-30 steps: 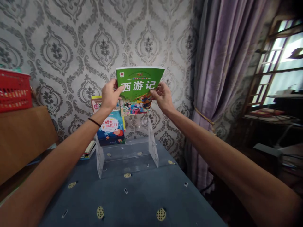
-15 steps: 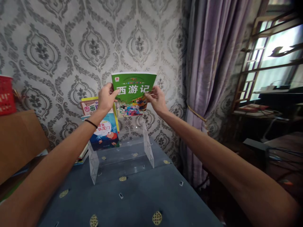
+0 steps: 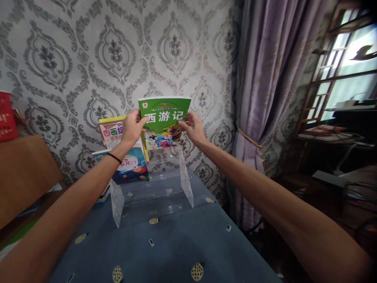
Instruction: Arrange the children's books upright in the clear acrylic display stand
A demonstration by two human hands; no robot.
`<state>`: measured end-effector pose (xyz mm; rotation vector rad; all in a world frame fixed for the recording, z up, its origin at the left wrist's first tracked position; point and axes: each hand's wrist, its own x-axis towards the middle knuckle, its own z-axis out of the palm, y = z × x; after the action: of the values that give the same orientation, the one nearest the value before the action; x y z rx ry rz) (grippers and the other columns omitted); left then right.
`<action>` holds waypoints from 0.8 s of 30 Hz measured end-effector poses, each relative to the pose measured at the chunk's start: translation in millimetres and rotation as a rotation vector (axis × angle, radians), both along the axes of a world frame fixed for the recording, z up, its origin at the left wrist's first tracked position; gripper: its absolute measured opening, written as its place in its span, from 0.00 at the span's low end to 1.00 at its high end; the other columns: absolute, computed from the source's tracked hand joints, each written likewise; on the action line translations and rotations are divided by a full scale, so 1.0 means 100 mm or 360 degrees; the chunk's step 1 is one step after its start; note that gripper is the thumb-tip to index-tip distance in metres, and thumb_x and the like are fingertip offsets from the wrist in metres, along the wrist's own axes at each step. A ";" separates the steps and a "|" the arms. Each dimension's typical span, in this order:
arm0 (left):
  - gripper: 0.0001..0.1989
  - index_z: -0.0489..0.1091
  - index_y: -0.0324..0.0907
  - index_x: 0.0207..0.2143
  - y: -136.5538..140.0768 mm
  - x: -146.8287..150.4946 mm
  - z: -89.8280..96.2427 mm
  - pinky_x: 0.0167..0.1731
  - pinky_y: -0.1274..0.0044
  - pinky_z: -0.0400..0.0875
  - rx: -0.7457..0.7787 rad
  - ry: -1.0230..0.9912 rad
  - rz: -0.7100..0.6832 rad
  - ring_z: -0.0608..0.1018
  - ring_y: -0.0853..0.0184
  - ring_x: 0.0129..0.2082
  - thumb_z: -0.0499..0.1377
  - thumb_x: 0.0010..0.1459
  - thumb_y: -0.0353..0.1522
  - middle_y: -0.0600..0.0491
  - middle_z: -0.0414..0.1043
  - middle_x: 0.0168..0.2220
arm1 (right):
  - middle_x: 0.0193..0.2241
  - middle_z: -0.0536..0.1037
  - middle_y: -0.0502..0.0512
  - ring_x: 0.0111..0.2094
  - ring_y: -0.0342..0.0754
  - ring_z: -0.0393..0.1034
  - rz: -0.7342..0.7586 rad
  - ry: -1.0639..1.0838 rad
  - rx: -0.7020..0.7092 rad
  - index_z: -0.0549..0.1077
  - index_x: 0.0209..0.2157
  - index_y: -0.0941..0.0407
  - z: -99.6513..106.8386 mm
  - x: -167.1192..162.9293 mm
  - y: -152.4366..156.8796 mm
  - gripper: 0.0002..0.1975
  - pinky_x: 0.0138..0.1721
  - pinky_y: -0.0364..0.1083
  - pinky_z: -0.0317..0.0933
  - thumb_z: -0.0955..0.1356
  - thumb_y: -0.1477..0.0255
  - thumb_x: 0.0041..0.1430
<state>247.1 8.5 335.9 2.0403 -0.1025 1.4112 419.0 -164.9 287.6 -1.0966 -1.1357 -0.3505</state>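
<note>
Upright between my hands is a green picture book (image 3: 165, 122) with white Chinese characters and colourful figures on its cover. My left hand (image 3: 133, 127) pinches its left edge, and my right hand (image 3: 192, 127) grips the right edge. Below it stands a clear plastic book rack (image 3: 186, 181) with stepped tiers. On the rack's left side leans a blue book (image 3: 134, 167), tilted, partly covered by my left forearm. A pinkish-brown book (image 3: 112, 133) with a yellow one behind it stands farther back at the left. The green book hides part of the rack's back tier.
The rack stands on a table with a dark blue cloth (image 3: 173, 251) patterned with pineapples. Patterned wallpaper (image 3: 173, 47) rises behind. A cardboard box (image 3: 29, 173) and red basket (image 3: 6, 116) are at left; a purple curtain (image 3: 265, 98) hangs at right.
The green book, held in both hands, has come down slightly toward the rack's back. The blue book has tilted, its upper left corner shifting left.
</note>
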 end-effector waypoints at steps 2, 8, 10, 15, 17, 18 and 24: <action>0.06 0.71 0.40 0.35 0.01 0.00 -0.02 0.25 0.79 0.78 -0.0005 0.0008 0.0002 0.75 0.69 0.28 0.61 0.53 0.31 0.53 0.71 0.28 | 0.31 0.73 0.47 0.30 0.45 0.72 -0.0010 0.0012 -0.0012 0.64 0.36 0.50 -0.03 0.02 0.02 0.18 0.28 0.46 0.68 0.73 0.57 0.52; 0.07 0.71 0.39 0.35 0.05 0.04 -0.07 0.24 0.78 0.78 -0.0047 0.0065 0.0011 0.75 0.69 0.27 0.61 0.53 0.32 0.54 0.71 0.28 | 0.31 0.73 0.47 0.28 0.45 0.72 -0.0014 0.0026 -0.0072 0.63 0.35 0.51 -0.09 0.06 0.04 0.17 0.26 0.46 0.68 0.73 0.58 0.53; 0.06 0.71 0.39 0.33 0.06 0.06 -0.09 0.24 0.77 0.78 -0.0054 0.0081 0.0033 0.74 0.69 0.27 0.61 0.53 0.32 0.53 0.71 0.28 | 0.31 0.73 0.48 0.28 0.45 0.72 -0.0032 0.0026 -0.0086 0.63 0.35 0.51 -0.11 0.09 0.05 0.18 0.26 0.46 0.68 0.73 0.58 0.53; 0.04 0.70 0.40 0.30 0.07 0.07 -0.08 0.27 0.71 0.78 -0.0016 0.0150 0.0136 0.75 0.65 0.28 0.60 0.54 0.31 0.52 0.70 0.29 | 0.29 0.73 0.47 0.28 0.45 0.71 -0.0065 0.0029 -0.0105 0.63 0.35 0.51 -0.15 0.15 0.07 0.18 0.25 0.46 0.68 0.73 0.57 0.53; 0.04 0.69 0.40 0.29 0.08 0.06 -0.04 0.30 0.70 0.78 0.0066 0.0163 0.0259 0.76 0.63 0.30 0.61 0.53 0.31 0.52 0.69 0.27 | 0.30 0.72 0.48 0.29 0.45 0.71 -0.0064 0.0019 -0.0112 0.63 0.35 0.50 -0.15 0.17 0.09 0.18 0.26 0.47 0.68 0.73 0.58 0.54; 0.05 0.68 0.41 0.28 0.09 0.04 -0.03 0.33 0.70 0.77 0.0127 0.0153 0.0322 0.77 0.62 0.32 0.62 0.52 0.31 0.52 0.69 0.27 | 0.30 0.72 0.48 0.29 0.45 0.70 -0.0065 0.0015 -0.0116 0.63 0.35 0.50 -0.15 0.17 0.10 0.17 0.27 0.47 0.68 0.73 0.58 0.54; 0.07 0.68 0.41 0.31 0.17 -0.01 0.07 0.45 0.70 0.73 0.0343 0.0094 0.0432 0.76 0.56 0.47 0.64 0.49 0.28 0.51 0.72 0.31 | 0.29 0.70 0.47 0.27 0.44 0.69 -0.0095 -0.0022 -0.0111 0.63 0.35 0.50 -0.13 0.17 0.14 0.15 0.24 0.45 0.66 0.72 0.60 0.55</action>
<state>246.5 25.5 342.5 2.3419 0.0523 1.5568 435.6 -150.6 275.1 -1.1933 -1.1358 -0.3678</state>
